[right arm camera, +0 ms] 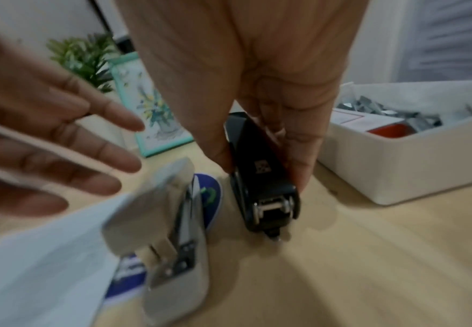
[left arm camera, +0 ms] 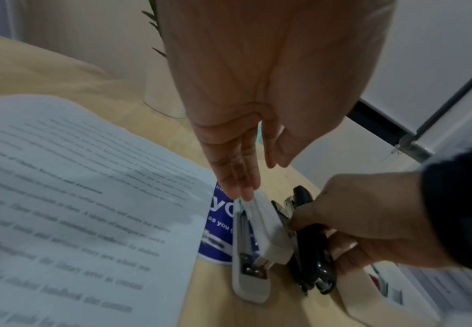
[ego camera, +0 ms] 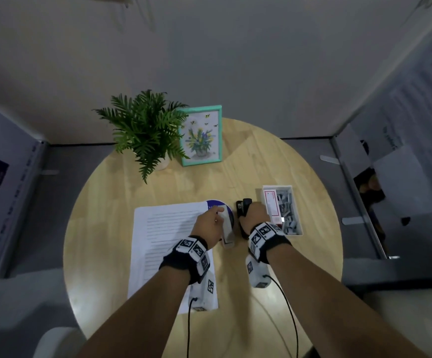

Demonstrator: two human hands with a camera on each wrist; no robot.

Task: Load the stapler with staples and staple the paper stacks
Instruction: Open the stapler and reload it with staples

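Note:
A grey stapler (ego camera: 227,228) (left arm camera: 257,250) (right arm camera: 170,232) lies on the round table beside the paper stack (ego camera: 163,241) (left arm camera: 69,199), its top arm lifted. My left hand (ego camera: 208,219) (left arm camera: 246,185) (right arm camera: 61,159) has straight fingers, their tips touching that lifted arm. A black stapler (ego camera: 243,210) (left arm camera: 310,250) (right arm camera: 262,177) stands just right of it. My right hand (ego camera: 254,215) (left arm camera: 368,223) (right arm camera: 271,137) grips the black stapler from above, thumb on one side and fingers on the other. Loose staple strips (ego camera: 288,210) (right arm camera: 391,110) fill a white tray (ego camera: 298,229) (right arm camera: 396,159) to the right.
A blue round coaster (ego camera: 217,204) (left arm camera: 217,232) lies under the grey stapler. A potted fern (ego camera: 145,130) and a teal picture frame (ego camera: 200,135) (right arm camera: 150,106) stand at the table's far side. A red-and-white staple box (ego camera: 271,205) sits in the tray.

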